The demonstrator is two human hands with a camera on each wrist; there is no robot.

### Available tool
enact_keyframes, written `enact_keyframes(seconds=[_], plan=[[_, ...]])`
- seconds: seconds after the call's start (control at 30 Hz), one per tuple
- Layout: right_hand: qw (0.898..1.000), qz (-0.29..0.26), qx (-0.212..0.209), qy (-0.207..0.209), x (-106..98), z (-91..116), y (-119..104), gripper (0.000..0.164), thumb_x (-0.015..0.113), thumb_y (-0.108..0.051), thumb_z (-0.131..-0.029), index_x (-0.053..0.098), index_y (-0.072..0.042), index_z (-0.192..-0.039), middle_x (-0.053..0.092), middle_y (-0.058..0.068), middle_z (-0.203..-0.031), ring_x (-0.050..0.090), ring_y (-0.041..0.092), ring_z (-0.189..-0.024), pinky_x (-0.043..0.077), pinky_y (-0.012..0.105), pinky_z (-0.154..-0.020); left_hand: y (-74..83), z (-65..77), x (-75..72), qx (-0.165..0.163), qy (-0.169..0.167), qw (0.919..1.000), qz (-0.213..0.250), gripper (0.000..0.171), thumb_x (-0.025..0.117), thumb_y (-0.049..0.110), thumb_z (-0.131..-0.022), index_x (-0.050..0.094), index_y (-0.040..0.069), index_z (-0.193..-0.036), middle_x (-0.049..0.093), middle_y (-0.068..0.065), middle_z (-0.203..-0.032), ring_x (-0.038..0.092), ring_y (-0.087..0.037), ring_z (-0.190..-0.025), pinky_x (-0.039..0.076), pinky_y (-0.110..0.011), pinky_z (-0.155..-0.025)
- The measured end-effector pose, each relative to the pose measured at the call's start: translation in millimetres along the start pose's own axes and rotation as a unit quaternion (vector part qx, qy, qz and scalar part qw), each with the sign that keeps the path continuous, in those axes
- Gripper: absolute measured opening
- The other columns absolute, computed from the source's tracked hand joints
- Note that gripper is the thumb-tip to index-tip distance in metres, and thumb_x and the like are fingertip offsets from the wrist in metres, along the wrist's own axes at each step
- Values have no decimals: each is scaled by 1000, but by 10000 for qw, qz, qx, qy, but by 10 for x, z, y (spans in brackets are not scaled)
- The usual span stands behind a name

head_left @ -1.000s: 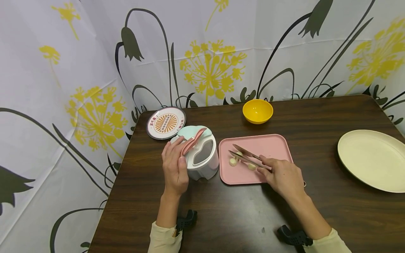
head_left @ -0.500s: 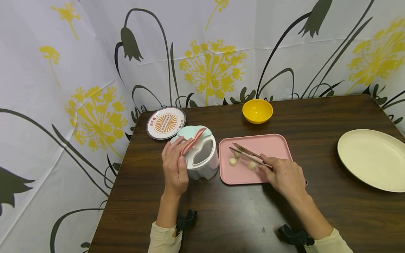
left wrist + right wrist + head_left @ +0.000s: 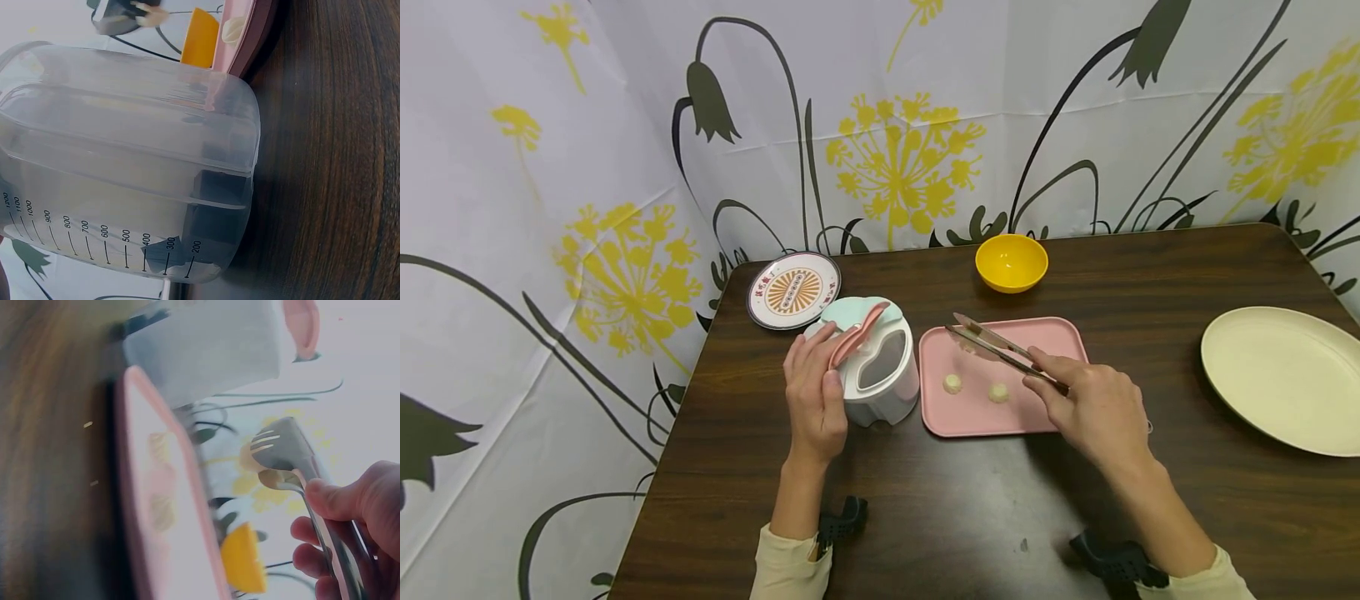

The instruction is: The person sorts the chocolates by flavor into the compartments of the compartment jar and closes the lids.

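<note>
My left hand (image 3: 812,404) holds the raised pink flap (image 3: 861,335) on the lid of a translucent storage jar (image 3: 880,404). Black measuring marks run along the jar in the left wrist view. In my right hand (image 3: 1093,408) are metal tongs (image 3: 1011,354), with one fork-shaped and one spoon-shaped end. A small pale piece (image 3: 249,456) shows between the tong tips in the right wrist view; its kind is unclear. The tips hang above the back left of a pink tray (image 3: 1048,342), on which a pale ridged piece (image 3: 952,383) and another pale piece (image 3: 998,392) lie apart.
A yellow bowl (image 3: 1011,265) stands behind the tray. A patterned plate (image 3: 793,292) lies at the back left, close behind the jar. The cream oval plate (image 3: 1288,379) is at the far right of the dark wooden table (image 3: 940,517). A flowered cloth hangs behind.
The tongs took a pale piece from the tray and rose with it. My right hand moved slightly right and up. The left hand and jar stayed put.
</note>
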State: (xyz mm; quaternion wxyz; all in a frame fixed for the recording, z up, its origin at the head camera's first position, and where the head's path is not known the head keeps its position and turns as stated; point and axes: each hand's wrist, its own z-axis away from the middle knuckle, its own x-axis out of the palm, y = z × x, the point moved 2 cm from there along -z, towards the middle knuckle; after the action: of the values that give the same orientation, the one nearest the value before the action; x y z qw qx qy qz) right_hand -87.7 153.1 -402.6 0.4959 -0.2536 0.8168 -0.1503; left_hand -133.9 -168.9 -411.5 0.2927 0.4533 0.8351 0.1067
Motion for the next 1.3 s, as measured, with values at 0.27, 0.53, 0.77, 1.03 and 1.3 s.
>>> enact_keyframes(seconds=[0.27,0.53,0.77,1.03,1.3], plan=[[9965,-384,-559,488,-270,-84,-320,43,85,-19,-73,75,-19,-115,75,-2,-85,48,5,-42,36,34,-42,0,-5,0,2,5,10000,12,47,32,24,-95,67,7,-120,68,-7,-118,55,-31,-121,21,-58,-108],[9889,-785,-1183,442,-275,-110,-644,45,85,-18,-73,74,-17,-117,74,-7,-100,64,4,-60,44,33,-47,12,-6,-1,31,36,10000,78,46,34,19,-92,67,5,-119,67,-11,-120,55,-32,-121,21,-61,-106],[9816,-1033,-1569,350,-129,-98,-735,48,86,-17,-72,73,-13,-118,74,-2,-103,72,14,-86,52,31,-60,3,0,-2,40,43,9999,93,46,34,19,-92,67,4,-119,67,-12,-120,55,-32,-121,21,-59,-107],[9824,-1177,-1435,233,-14,-57,-701,48,86,-17,-72,73,-13,-118,74,0,-101,72,15,-87,54,34,-63,0,9,0,-10,39,10000,56,45,34,18,-92,67,4,-119,67,-12,-120,55,-31,-122,21,-60,-107],[9846,-1116,-1334,168,10,-63,-696,49,85,-18,-73,72,-15,-120,74,-3,-102,72,13,-85,52,32,-60,3,7,0,-8,42,10000,48,45,34,19,-93,67,4,-119,67,-10,-120,55,-30,-122,20,-57,-109]])
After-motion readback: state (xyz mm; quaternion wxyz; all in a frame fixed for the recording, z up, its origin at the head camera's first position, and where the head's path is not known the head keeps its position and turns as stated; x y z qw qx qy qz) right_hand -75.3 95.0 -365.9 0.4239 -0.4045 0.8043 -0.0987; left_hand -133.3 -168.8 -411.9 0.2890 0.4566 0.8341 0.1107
